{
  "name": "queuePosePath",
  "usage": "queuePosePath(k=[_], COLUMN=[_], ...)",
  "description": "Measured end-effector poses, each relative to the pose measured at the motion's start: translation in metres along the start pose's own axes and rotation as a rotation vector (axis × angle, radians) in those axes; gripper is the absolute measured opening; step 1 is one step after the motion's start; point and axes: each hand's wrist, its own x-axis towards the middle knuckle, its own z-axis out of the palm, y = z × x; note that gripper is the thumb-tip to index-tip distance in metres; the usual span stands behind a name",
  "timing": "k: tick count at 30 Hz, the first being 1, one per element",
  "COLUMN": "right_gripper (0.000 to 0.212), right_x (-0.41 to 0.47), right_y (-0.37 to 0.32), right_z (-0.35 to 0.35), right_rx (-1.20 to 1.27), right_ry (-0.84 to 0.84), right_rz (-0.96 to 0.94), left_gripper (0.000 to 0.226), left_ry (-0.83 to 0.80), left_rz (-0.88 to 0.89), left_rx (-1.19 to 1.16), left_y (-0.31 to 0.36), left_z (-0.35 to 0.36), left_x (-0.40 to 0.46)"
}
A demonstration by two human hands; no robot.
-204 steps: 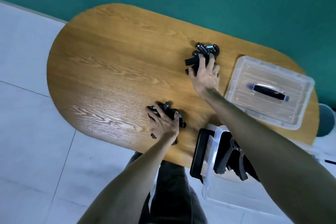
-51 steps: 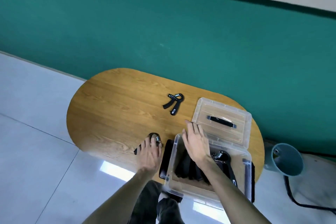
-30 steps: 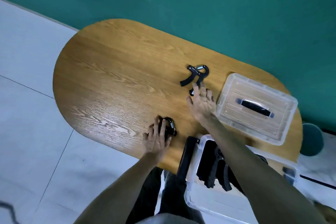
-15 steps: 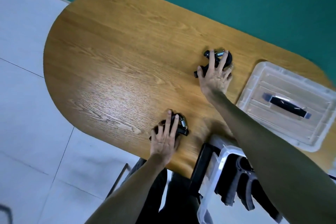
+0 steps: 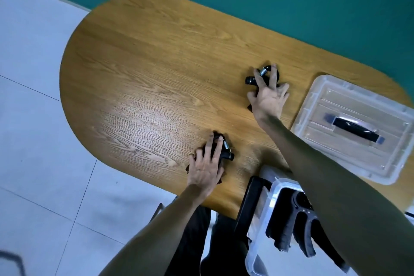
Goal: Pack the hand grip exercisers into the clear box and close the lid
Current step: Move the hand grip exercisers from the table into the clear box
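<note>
Head view: on the oval wooden table, the left hand lies fingers spread over a black hand grip exerciser with a steel spring near the table's front edge. The right hand curls its fingers around a second black spring exerciser toward the back edge; whether it is lifted I cannot tell. A clear plastic lid with a black handle rests at the right end. The clear plastic box, open at the front right edge, holds more black exercisers.
</note>
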Motion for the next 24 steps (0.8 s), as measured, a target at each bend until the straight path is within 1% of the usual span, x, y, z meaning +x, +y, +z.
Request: queuePosePath(k=[4, 6, 10, 16, 20, 24], right_gripper=[0.061, 0.061, 0.061, 0.065, 0.066, 0.061], right_x=[-0.016, -0.025, -0.057, -0.117, -0.164, -0.213], right_y=[0.005, 0.006, 0.012, 0.029, 0.05, 0.072], right_z=[-0.013, -0.026, -0.066, -0.123, -0.154, -0.173], right_rx=[-0.014, -0.011, -0.013, -0.051, -0.018, -0.01], right_ry=[0.003, 0.011, 0.062, 0.125, 0.17, 0.188], right_rz=[-0.042, -0.053, -0.129, -0.143, -0.109, -0.083], left_gripper=[0.088, 0.086, 0.083, 0.076, 0.075, 0.077], left_ry=[0.099, 0.113, 0.214, 0.364, 0.421, 0.471], left_rz=[-0.037, -0.079, -0.182, -0.293, -0.262, -0.221], left_rx=[-0.023, -0.027, -0.07, -0.168, -0.161, -0.064], left_y=[0.0, 0.002, 0.015, 0.039, 0.067, 0.105], left_z=[-0.007, -0.019, -0.049, -0.094, -0.12, -0.13], left_x=[-0.003, -0.005, -0.016, -0.042, -0.07, -0.096])
